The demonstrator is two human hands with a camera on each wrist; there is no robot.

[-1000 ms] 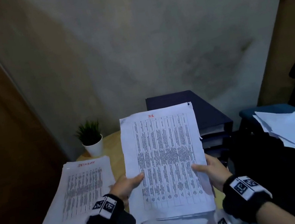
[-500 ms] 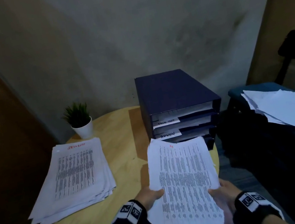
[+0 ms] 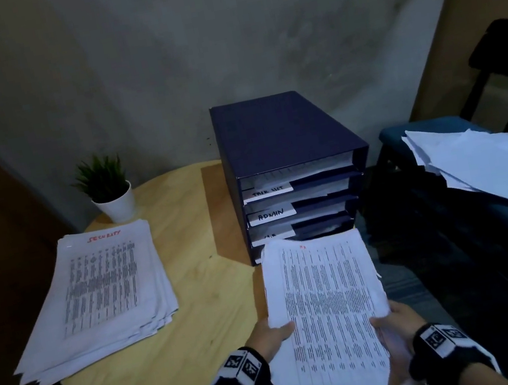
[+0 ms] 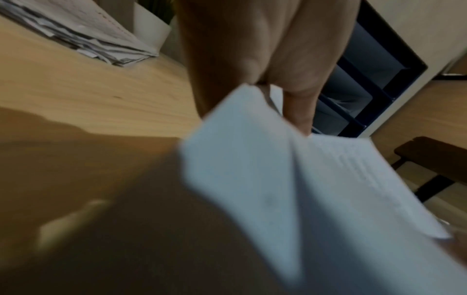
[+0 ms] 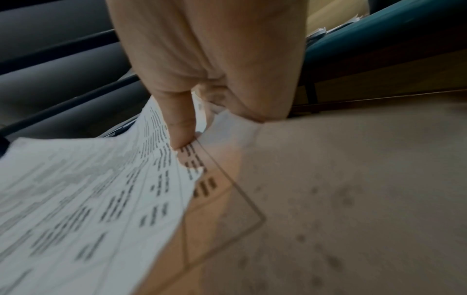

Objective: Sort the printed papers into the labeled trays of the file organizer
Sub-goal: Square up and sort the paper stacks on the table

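Observation:
I hold a sheaf of printed papers (image 3: 325,295) headed in red, tilted flat, its far edge just in front of the lower trays of the dark blue file organizer (image 3: 287,159). My left hand (image 3: 273,336) pinches its left edge, thumb on top; the left wrist view shows the papers (image 4: 303,179) under my left hand (image 4: 255,83). My right hand (image 3: 392,320) pinches the right edge, and in the right wrist view its thumb (image 5: 177,123) presses on the printed sheet (image 5: 88,199). Tray labels read TASK LIST (image 3: 267,191) and ADMIN (image 3: 271,214); a third label is partly hidden.
A stack headed SECURITY (image 3: 101,294) lies on the left of the round wooden table (image 3: 179,351). A small potted plant (image 3: 107,187) stands behind it. Loose sheets (image 3: 491,160) lie on a blue seat at the right. A wall is close behind the organizer.
The sheaf came down from upright in front of my face to nearly flat, and moved forward toward the organizer's lower trays. Both hands kept their hold.

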